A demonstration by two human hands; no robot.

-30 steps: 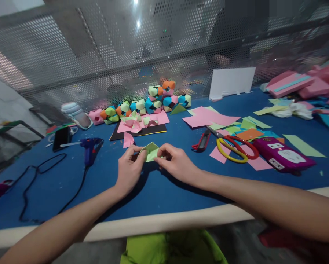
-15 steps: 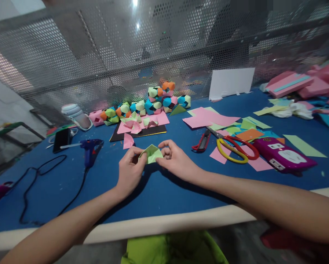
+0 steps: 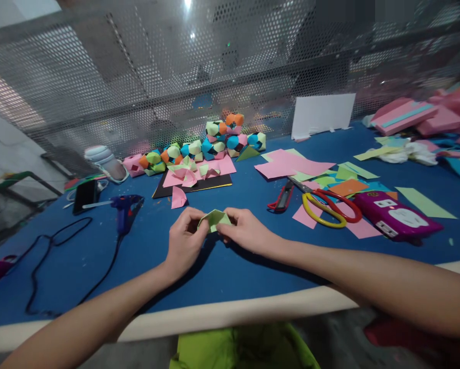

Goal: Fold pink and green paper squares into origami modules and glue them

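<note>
A small folded piece of light green paper is held between both hands, above the blue table near its front middle. My left hand pinches the paper's left side, thumb in front and fingers behind. On the right side, my right hand grips it the same way, its fingertips partly hidden behind the paper. Just beyond lie a folded pink paper piece and a black sheet bearing pink and green folded pieces.
To the left are a blue glue gun with its cord, a phone and a bottle. Rightward lie a red cutter, scissors, a purple case and paper scraps. Colourful paper balls line the mesh panel.
My right hand has closed in on the paper's right side, its fingers now gripping instead of spread. The paper has tilted and shifted slightly right and down.
</note>
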